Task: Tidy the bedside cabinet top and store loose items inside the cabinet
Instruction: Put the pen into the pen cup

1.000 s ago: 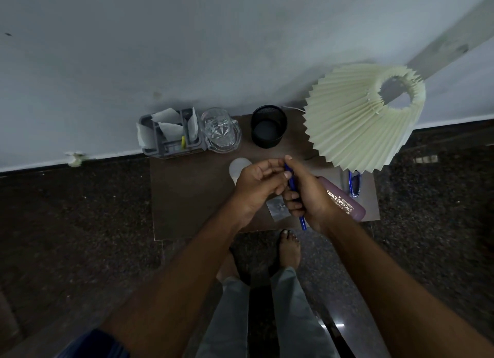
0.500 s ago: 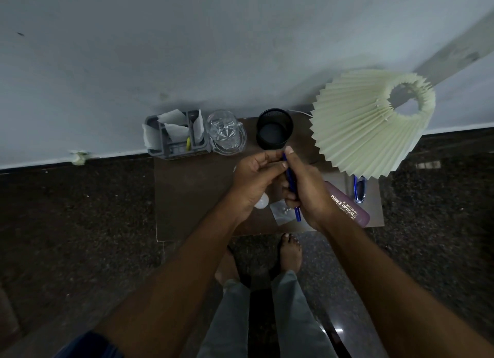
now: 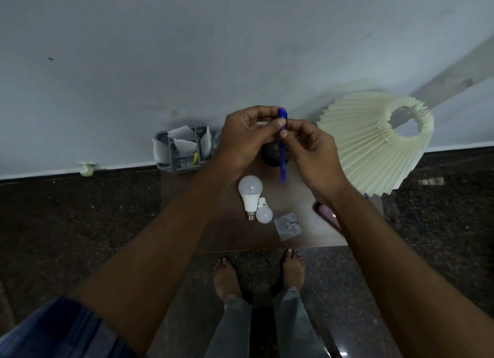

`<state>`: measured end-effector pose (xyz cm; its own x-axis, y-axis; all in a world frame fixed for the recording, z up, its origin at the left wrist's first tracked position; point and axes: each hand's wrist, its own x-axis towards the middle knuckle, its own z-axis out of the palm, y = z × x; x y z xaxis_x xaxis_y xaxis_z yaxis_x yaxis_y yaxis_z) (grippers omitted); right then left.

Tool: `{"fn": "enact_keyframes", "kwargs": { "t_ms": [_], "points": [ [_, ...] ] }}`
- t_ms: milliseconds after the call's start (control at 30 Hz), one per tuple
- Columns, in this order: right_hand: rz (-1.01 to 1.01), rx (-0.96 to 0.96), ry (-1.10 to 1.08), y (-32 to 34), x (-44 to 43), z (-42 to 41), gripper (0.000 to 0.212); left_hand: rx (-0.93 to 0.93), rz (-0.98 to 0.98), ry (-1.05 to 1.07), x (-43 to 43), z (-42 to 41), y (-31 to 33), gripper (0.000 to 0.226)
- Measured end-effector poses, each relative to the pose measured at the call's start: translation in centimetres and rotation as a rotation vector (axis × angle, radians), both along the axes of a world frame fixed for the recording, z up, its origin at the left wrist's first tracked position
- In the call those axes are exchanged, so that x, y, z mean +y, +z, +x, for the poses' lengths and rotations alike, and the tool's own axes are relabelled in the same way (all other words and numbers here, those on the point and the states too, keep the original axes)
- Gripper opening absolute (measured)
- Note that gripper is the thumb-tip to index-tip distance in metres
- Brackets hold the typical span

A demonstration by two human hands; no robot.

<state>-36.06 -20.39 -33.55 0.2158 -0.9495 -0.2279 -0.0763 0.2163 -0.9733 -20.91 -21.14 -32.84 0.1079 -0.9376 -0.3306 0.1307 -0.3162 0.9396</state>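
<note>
Above the brown bedside cabinet top [image 3: 184, 210] both my hands hold a blue pen [image 3: 282, 154] upright. My left hand [image 3: 246, 138] pinches its upper end and my right hand [image 3: 312, 154] grips the barrel just below. On the top lie a large white bulb [image 3: 250, 192], a small white bulb [image 3: 264, 213] and a clear plastic packet [image 3: 287, 225]. A maroon spectacle case [image 3: 327, 214] shows partly under my right forearm. A black cup [image 3: 270, 157] stands mostly hidden behind my hands.
A grey organiser [image 3: 181, 152] with paper scraps stands at the back left of the top. A pleated cream lampshade [image 3: 374, 141] leans over the right side. The wall is close behind. My bare feet [image 3: 259, 272] stand on dark speckled floor at the cabinet's front edge.
Both hands have risen away from the cabinet top with the pen, uncovering the two bulbs and the packet. The view has tilted down a little.
</note>
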Motion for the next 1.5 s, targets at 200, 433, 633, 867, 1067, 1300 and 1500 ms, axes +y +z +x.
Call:
{"fn": "enact_keyframes", "kwargs": {
  "t_ms": [200,433,633,867,1067,1300,1500],
  "points": [
    [-0.131,0.111,-0.065,-0.1,-3.1,1.2,0.02,-0.15,-0.076,-0.022,-2.9,0.8,1.2,0.022],
    [-0.258,0.401,-0.067,-2.8,-4.6,1.4,0.019,-0.307,-0.061,-0.009,-3.8,0.7,-1.5,0.02],
    [-0.3,0.59,-0.023,-4.9,-4.1,1.7,0.017,-0.393,0.02,-0.009,-3.4,0.2,-5.0,0.018],
    [-0.237,0.719,-0.026,-6.8,-4.0,2.3,0.017,-0.457,0.083,-0.02,-3.4,-0.2,-7.2,0.014],
    [-0.184,0.813,-0.002,-8.1,-4.6,2.9,0.015,-0.55,0.12,-0.016,-3.4,-0.4,-7.7,0.017],
    [-0.131,0.808,-0.046,-8.1,-4.7,3.5,0.018,-0.518,0.184,0.004,-3.3,-1.1,-7.1,0.034],
    [-0.24,0.761,-0.061,-6.9,-3.2,2.5,0.014,-0.405,0.154,0.119,-0.9,-1.9,-5.9,0.031]
  ]
}}
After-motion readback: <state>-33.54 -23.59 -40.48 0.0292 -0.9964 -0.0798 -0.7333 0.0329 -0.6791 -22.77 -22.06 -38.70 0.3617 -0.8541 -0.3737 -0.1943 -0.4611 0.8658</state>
